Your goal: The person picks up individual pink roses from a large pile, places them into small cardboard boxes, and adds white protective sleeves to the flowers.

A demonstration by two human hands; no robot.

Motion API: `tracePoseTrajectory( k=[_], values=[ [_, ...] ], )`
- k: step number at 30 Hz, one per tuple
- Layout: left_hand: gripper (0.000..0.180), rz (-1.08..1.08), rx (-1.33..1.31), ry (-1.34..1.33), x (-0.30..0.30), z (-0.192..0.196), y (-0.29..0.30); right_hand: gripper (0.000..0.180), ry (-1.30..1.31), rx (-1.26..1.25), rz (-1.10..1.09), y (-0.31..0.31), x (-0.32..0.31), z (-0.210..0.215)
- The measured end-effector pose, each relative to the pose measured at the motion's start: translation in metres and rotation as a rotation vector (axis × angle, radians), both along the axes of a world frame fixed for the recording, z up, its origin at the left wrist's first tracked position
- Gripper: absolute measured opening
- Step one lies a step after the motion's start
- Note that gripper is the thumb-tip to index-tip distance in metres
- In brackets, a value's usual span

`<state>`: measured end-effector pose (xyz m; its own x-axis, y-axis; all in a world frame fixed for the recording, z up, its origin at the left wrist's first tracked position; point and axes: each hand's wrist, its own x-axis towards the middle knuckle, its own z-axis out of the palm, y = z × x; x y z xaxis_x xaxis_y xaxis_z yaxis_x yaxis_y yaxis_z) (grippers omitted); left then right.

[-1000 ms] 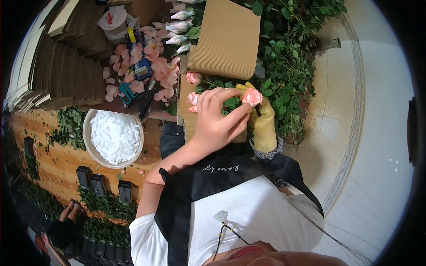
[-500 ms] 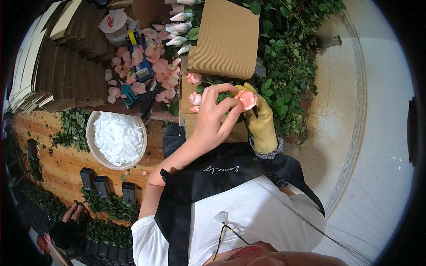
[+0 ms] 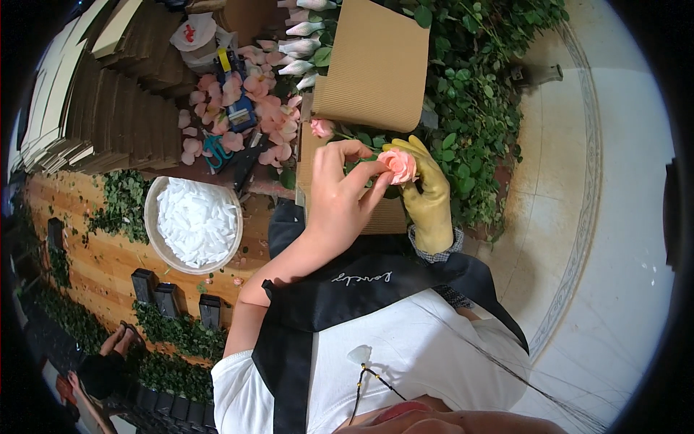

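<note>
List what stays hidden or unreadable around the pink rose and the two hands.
- Head view: the pink rose stem is hidden behind the left hand.
- The gloved right hand has its palm turned away, so its grip is unclear.
- The white pieces in the round basin are too small to identify.

Bright, even daylight, soft shadows, sharp centre, heavy fisheye bending and black vignette at the rim.
</note>
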<state>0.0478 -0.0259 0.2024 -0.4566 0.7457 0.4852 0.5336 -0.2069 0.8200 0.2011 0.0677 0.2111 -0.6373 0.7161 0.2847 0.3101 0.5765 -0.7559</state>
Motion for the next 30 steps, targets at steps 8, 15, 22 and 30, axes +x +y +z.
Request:
tracePoseTrajectory(
  k=[8, 15, 22, 30],
  values=[
    [0.031, -0.170, -0.080, 0.006, -0.013, 0.000, 0.002, 0.039, -0.034, 0.026, 0.009, 0.002, 0.004, -0.005],
    [0.025, -0.125, -0.072, -0.008, -0.014, -0.012, 0.002, 0.037, 0.011, -0.024, 0.039, 0.004, -0.001, -0.003],
    [0.018, 0.002, -0.077, -0.044, -0.028, -0.013, -0.003, 0.035, 0.020, 0.026, 0.115, 0.009, -0.001, -0.016],
    [0.060, 0.008, -0.336, -0.007, -0.064, -0.046, -0.020, 0.038, -0.068, 0.046, 0.113, 0.012, -0.005, -0.017]
  ],
)
